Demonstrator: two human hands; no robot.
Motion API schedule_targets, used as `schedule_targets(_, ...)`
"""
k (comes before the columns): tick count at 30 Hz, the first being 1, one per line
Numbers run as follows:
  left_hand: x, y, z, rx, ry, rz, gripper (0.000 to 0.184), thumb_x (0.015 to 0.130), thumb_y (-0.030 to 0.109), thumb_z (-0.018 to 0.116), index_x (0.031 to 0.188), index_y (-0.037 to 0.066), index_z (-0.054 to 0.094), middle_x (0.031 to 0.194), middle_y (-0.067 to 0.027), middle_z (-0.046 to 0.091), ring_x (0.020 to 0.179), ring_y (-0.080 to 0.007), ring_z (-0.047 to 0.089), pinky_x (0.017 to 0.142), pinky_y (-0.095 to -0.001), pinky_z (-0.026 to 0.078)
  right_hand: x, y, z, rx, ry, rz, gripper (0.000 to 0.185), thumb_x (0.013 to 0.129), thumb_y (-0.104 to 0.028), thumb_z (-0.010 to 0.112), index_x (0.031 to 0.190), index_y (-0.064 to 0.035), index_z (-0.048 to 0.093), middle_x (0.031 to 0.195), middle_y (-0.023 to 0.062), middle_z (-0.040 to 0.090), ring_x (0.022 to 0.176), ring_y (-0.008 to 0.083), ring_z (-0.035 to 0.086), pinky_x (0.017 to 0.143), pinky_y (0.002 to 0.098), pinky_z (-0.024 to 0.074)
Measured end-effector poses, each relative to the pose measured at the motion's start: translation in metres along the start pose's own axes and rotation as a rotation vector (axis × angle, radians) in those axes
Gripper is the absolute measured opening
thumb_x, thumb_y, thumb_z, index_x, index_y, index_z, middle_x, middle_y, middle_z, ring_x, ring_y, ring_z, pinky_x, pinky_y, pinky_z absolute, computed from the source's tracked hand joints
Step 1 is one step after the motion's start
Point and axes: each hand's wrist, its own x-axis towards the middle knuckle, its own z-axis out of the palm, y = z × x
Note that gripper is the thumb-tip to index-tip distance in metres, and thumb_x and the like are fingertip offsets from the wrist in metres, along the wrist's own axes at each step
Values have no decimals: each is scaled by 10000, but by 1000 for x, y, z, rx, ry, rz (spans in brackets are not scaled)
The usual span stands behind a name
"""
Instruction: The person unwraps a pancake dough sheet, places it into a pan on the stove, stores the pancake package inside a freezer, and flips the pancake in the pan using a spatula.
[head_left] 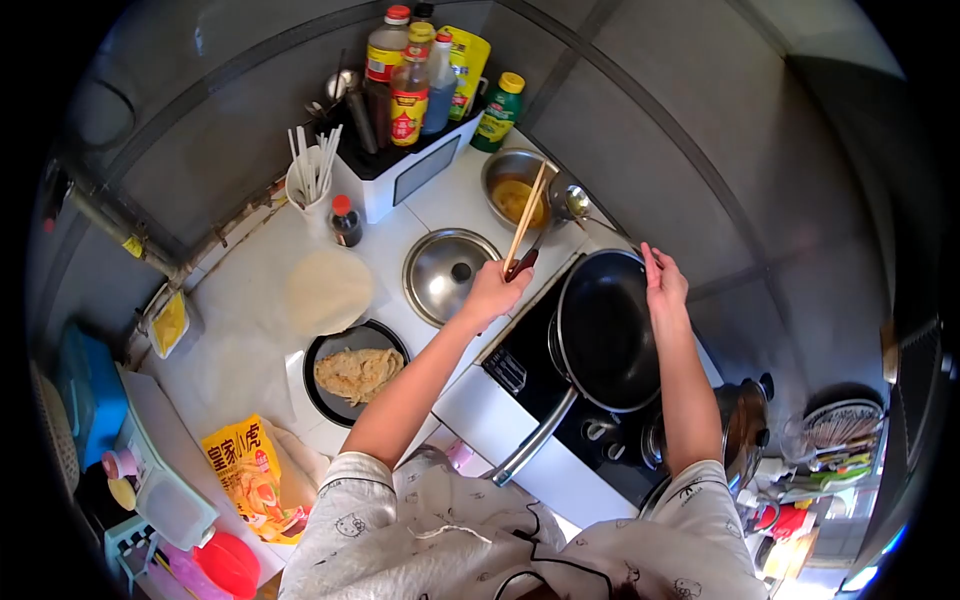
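My left hand (497, 292) is closed around a pair of wooden chopsticks (527, 218) and a dark brown handle (521, 265) whose far end I cannot make out clearly. The chopstick tips reach over a steel bowl (489, 183) with yellowish-brown liquid in it. Beside the far right rim of a black frying pan (610, 330), my right hand (666, 278) has its fingers stretched out and holds nothing. The pan looks tilted above the stove (540, 350), its metal handle towards me. A steel lid with a black knob (440, 268) lies left of my left hand.
A black plate (316, 378) bears a browned pancake (358, 374). Behind it lie pale round sheets (328, 290). Bottles (408, 95) fill a white rack (375, 185). A metal ladle (577, 201) lies by the bowl. A yellow food bag (250, 475) sits front left; a lidded pot (745, 420) stands right.
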Motion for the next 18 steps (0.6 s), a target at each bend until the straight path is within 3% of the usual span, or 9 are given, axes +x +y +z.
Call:
schedule_targets(5, -49, 21, 18, 139, -137, -27, 246, 840, 223, 548, 686, 33, 514, 530, 23, 446, 422, -53, 372, 383, -236, 284, -52, -59, -76, -75, -26, -67, 167, 811, 33, 511, 931, 146, 485, 992, 230, 520, 926, 339, 582, 849, 330, 511)
schedule_targets(9, -81, 15, 41, 281, -176, 115, 212, 828, 215, 558, 754, 17, 568, 530, 37, 416, 474, -54, 368, 424, -244, 303, -95, -81, -131, -223, 69, -240, 189, 822, -4, 529, 988, 85, 508, 996, 147, 539, 916, 327, 591, 820, 318, 520)
schedule_targets(13, -98, 1, 60, 388, -181, 58, 179, 813, 194, 567, 800, 17, 594, 538, 50, 407, 494, -51, 340, 443, -244, 285, -107, -63, -187, -387, 10, -378, 172, 839, -50, 536, 957, 76, 531, 944, 127, 567, 827, 304, 623, 747, 306, 532)
schedule_targets(15, -100, -5, 68, 389, -166, 90, 172, 811, 185, 569, 788, 15, 589, 532, 57, 390, 492, -48, 325, 440, -248, 274, -113, -47, -184, -539, 79, -414, 181, 861, -47, 473, 941, 103, 536, 894, 149, 582, 808, 283, 633, 712, 290, 527)
schedule_targets(18, -103, -8, 73, 433, -151, 111, 168, 814, 176, 566, 776, 14, 583, 516, 61, 379, 485, -47, 324, 434, -250, 269, -111, -29, -181, -519, 54, -431, 214, 867, -44, 446, 977, 122, 524, 862, 150, 584, 807, 265, 634, 730, 277, 516)
